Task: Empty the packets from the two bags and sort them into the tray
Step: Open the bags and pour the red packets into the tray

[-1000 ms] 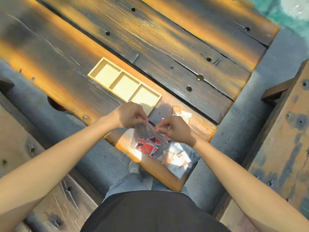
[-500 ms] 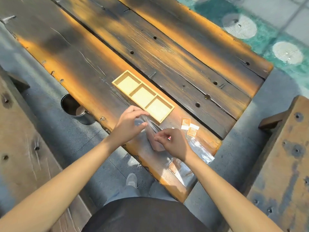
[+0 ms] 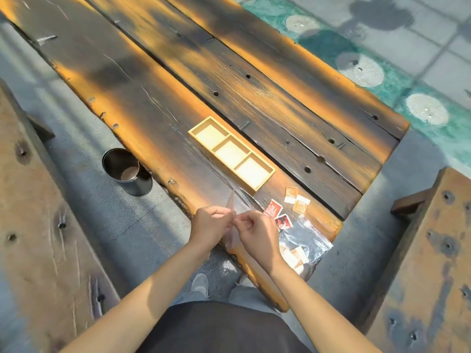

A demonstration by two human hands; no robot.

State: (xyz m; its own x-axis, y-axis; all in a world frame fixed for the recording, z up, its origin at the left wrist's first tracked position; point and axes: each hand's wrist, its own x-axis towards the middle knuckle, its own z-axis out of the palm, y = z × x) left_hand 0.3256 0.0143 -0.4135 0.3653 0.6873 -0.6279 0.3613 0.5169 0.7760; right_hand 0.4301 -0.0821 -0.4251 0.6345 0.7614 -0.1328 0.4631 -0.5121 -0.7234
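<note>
A pale wooden tray [image 3: 270, 170] with three compartments lies on the plank table, all three bare. My left hand [image 3: 210, 226] and my right hand [image 3: 257, 231] pinch the same clear plastic bag [image 3: 235, 203] between them, just in front of the tray. Two red packets [image 3: 273, 208] lie on the table to the right of my right hand. Two orange-brown packets [image 3: 290, 193] rest farther right. A second clear bag [image 3: 304, 238] with pale packets inside lies near the table's front corner.
The dark, orange-edged plank table [image 3: 178, 103] ends close to my right, at its corner. A metal cup [image 3: 121, 166] stands on the ground to the left. Wooden benches flank both sides. My shoe [image 3: 200, 285] shows below.
The red packets that were inside the held bag a second ago now lie loose on the table. The camera view has tilted up and away, showing more of the table.
</note>
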